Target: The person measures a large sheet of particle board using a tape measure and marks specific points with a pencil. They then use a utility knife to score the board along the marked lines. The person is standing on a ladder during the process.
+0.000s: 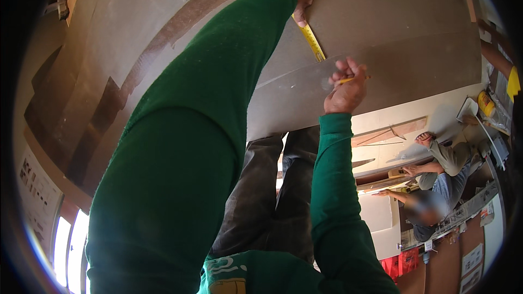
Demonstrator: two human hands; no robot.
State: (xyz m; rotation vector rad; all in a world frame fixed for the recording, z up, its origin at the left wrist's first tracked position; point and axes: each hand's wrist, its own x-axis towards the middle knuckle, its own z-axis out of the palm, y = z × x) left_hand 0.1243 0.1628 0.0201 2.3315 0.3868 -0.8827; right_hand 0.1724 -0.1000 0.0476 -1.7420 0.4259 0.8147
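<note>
My left hand point(302, 5), at the top past my long green sleeve, holds a yellow tape measure point(312, 42), its thumb on the extended blade; its other fingers are mostly hidden. The blade lies across a large grey-brown sheet point(408, 22), ending near a faint line that runs along it. My right hand point(346, 90), just below and right of the blade's end, is curled around a thin yellow pencil point(366, 77) over the sheet.
At lower right, a co-worker point(449, 182) sits among wooden pieces point(389, 128). Another person's arm point(497, 57) reaches in at far right, near a yellow container point(486, 103). Red fabric point(406, 261) hangs below. Curved dark strips point(163, 43) cross the surface at left.
</note>
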